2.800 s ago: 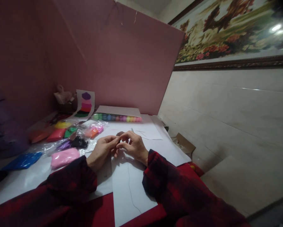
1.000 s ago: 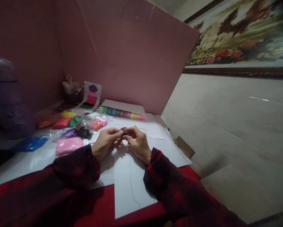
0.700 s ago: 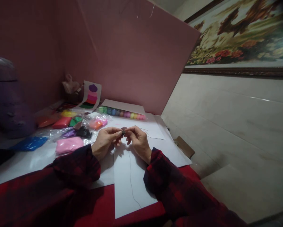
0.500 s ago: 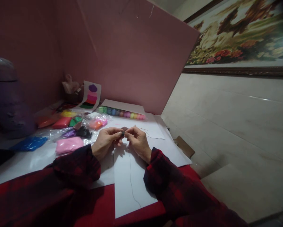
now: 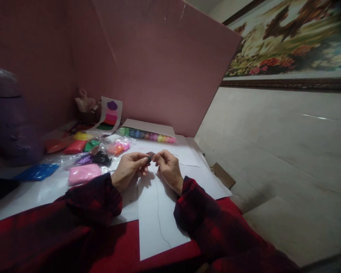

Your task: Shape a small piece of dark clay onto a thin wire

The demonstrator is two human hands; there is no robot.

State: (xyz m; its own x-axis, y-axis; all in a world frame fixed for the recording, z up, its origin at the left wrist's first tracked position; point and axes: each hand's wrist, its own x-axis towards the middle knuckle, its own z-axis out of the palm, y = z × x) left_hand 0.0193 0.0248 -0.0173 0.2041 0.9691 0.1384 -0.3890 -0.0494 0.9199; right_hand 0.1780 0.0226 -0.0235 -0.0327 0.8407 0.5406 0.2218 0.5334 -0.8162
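My left hand (image 5: 130, 167) is closed, with thumb and forefinger pinching a small dark lump of modelling clay (image 5: 149, 159). Close beside it, my right hand (image 5: 169, 168) has its thumb and fingertips pressed together; whatever may be between them is too small to make out. Both hands are above a white sheet of paper (image 5: 150, 231) with a thin wavy pencil line running down it. Just beyond the fingertips a brown patch (image 5: 151, 154) shows on the paper, partly covered by the hands.
Bags of coloured clay, including pink (image 5: 85, 173), blue (image 5: 36, 172) and black (image 5: 102, 158), lie to the left. Behind them leans a card with coloured shapes (image 5: 111, 115). A row of coloured clay pots (image 5: 147, 135) is at the back. A purple bottle (image 5: 12, 121) stands far left.
My right fingertips have shifted slightly up and away from the dark clay in my left hand. The left hand keeps its pinch, and the view has moved very little.
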